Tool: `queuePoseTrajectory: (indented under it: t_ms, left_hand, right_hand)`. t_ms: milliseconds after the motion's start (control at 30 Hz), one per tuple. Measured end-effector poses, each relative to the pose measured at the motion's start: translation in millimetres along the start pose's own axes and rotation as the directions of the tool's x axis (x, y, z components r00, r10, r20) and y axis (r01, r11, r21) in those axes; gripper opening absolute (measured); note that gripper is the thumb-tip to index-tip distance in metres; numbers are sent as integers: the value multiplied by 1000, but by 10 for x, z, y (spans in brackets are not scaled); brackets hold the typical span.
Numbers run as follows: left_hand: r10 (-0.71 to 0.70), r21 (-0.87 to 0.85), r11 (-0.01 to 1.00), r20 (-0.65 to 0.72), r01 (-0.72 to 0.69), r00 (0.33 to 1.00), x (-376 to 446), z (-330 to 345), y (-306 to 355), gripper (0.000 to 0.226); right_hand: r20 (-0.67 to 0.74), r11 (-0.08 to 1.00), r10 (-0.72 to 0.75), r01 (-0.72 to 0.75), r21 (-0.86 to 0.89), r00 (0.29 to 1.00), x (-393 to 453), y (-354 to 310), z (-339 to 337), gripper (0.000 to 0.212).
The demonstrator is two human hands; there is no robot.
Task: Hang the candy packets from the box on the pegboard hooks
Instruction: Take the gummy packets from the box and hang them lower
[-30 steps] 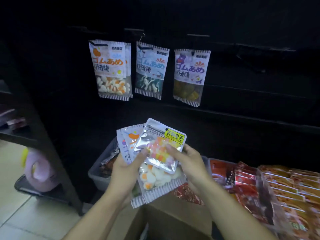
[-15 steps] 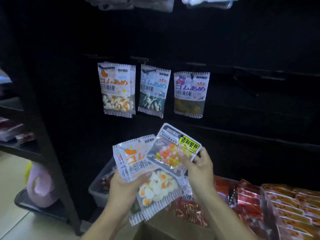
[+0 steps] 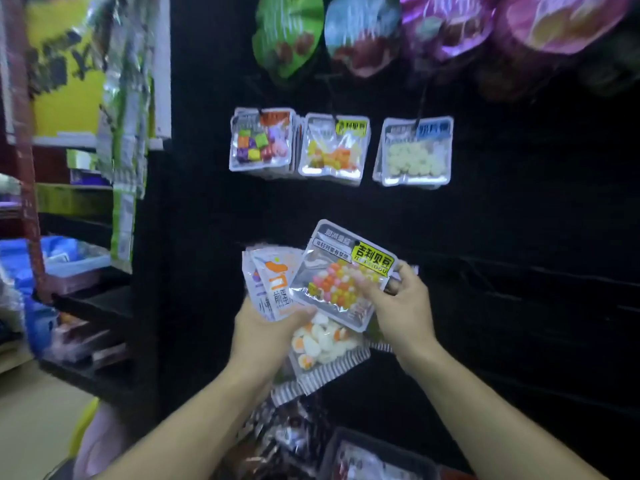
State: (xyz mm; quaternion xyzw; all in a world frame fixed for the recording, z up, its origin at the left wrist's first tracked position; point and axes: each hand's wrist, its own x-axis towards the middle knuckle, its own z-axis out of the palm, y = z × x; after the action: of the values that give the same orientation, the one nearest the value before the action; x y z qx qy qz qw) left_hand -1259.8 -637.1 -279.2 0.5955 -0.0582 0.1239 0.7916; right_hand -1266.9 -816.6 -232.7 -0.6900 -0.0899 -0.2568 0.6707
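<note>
Pegboard: black wall straight ahead, far side, dark and bare on the right
Top row: big blurred bags, a green bag on the left, purple bags to the right
Middle row: three hung stacks side by side, cube candy packets left, yellow-label packets middle, pale candy packets right
Left edge: shelving with blurred goods, hanging strips above it
Near bottom: a dark bin of wrapped goods, low right of centre
Left hand: fingers curled round a fanned stack of gummy packets, thumb pressed across the top one
Right hand: pinching the jelly bean packet at its right edge, thumb on the clear front
Jelly bean packet: tilted, lying on top of the fan, well below the hung yellow-label stack
</note>
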Motion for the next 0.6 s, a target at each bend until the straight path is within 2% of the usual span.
queuePoseTrajectory:
  t_ms: [133, 233, 400, 600]
  left_hand:
    - [67, -13, 998, 8, -67, 998, 203, 104, 547, 42]
    - [81, 1, 997, 17, -81, 997, 325, 155, 853, 41]
    - [73, -19, 997, 2, -72, 997, 387, 145, 1049, 41]
    - [36, -52, 998, 8, -35, 999, 229, 52, 1086, 33]
  right_hand:
    - [-7, 993, -114, 113, -43, 993, 471, -532, 41, 35]
    - [-30, 976, -198, 195, -94, 980, 881, -885, 106, 62]
    - [-95, 942, -298, 276, -190, 950, 1432, -1251, 327, 37]
    - [-157, 944, -272, 232, -235, 949, 1826, -1357, 577, 34]
